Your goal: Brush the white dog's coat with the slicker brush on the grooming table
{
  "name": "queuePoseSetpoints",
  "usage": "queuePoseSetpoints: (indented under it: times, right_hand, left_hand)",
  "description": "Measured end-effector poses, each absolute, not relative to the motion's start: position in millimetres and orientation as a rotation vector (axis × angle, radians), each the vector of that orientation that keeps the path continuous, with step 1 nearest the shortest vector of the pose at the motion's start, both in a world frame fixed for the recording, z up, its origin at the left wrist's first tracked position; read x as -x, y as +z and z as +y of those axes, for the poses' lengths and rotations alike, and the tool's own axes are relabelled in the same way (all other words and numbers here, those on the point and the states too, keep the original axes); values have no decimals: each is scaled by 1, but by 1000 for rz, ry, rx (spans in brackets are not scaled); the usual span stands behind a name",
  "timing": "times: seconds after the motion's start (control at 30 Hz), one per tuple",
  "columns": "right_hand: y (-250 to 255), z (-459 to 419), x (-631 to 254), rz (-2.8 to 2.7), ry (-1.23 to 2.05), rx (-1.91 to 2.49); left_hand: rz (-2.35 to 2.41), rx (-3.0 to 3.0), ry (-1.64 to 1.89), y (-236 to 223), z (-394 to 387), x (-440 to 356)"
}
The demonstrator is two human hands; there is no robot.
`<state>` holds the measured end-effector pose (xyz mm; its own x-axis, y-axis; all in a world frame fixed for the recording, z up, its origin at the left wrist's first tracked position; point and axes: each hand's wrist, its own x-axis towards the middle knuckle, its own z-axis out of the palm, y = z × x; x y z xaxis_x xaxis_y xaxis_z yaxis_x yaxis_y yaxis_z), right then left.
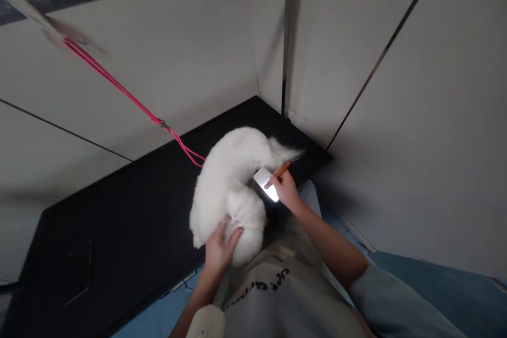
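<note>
A small white fluffy dog [227, 179] stands on a black table [119, 222], curled toward the table's near edge. My left hand [219, 248] is closed on the dog's hindquarters, fingers wrapped into the fur. My right hand [285, 190] grips a brush [267, 184] with an orange handle and a pale flat head. The brush head rests against the dog's flank near its tail. A pink leash [130, 96] runs from the dog's neck up to the upper left.
Pale wall panels with dark seams enclose the table at the back and right. A metal post [288, 37] rises at the table's far corner. Blue floor [435, 285] shows at lower right. My grey shirt fills the bottom centre.
</note>
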<state>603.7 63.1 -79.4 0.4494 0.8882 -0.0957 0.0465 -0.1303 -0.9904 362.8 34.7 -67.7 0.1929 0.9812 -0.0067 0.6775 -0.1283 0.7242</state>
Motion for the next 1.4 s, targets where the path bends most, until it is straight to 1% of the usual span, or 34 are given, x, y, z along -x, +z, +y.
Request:
queuePoseSetpoints:
  times: [0.1, 0.17, 0.23, 0.27, 0.4, 0.47, 0.53, 0.57, 0.63, 0.7, 0.77, 0.83, 0.87, 1.0, 1.07, 1.13, 1.2, 1.3, 1.33, 1.4]
  right_hand:
    - [-90, 62, -602, -912, 1115, 1387]
    - [-97, 60, -600, -819, 1074, 1469]
    - [-101, 57, -599, -687, 898, 1557]
    - [-102, 55, -598, -684, 875, 1542]
    - [-102, 54, -593, -872, 1149, 1354]
    - [-102, 59, -595, -798, 1050, 1460]
    - [-104, 62, -599, -705, 870, 1532]
    - [-106, 63, -599, -709, 853, 1505]
    - [-111, 62, -600, -794, 989, 1374]
    - [-117, 61, -602, -809, 1071, 1368]
    - [-121, 61, -610, -715, 963, 1507]
    - [-123, 63, -621, -622, 799, 1603]
    - [-123, 63, -625, -626, 783, 1595]
    - [-118, 65, -631, -834, 980, 1566]
    - [-113, 63, -632, -811, 906, 1674]
    - [-107, 58, -633, -722, 789, 1667]
    - [-100, 53, -628, -739, 860, 1480]
    - [-90, 53, -615, -913, 1074, 1195]
    - [-87, 57, -612, -925, 1059, 1181]
    - [-81, 66, -607, -851, 915, 1218]
  left_hand:
    - [1629, -1997, 362, -44, 43, -370]
    - [1669, -1996, 263, -35, 49, -373]
    - [1652, -1957, 236, -33, 52, -374]
    - [1633, -1935, 236, -33, 53, -373]
    - [1604, -1919, 245, -38, 54, -364]
    - [1629, -1969, 216, -37, 51, -360]
    - [1678, -2107, 277, -33, 46, -360]
    - [1687, -2204, 373, -31, 43, -362]
    - [1616, -2382, 616, -30, 38, -371]
    - [1452, -2473, 731, -33, 35, -386]
    - [1358, -2518, 634, -40, 36, -404]
    - [1408, -2559, 428, -44, 40, -422]
    - [1453, -2571, 326, -44, 43, -428]
    - [1516, -2589, 42, -32, 57, -441]
    - [1458, -2561, -38, -25, 67, -442]
    - [1400, -2505, -72, -22, 78, -439]
    - [1387, -2352, 57, -24, 89, -434]
    - [1398, -1833, 487, -30, 103, -424]
    - [1391, -1655, 604, -31, 107, -421]
    - [1388, -1361, 720, -30, 110, -414]
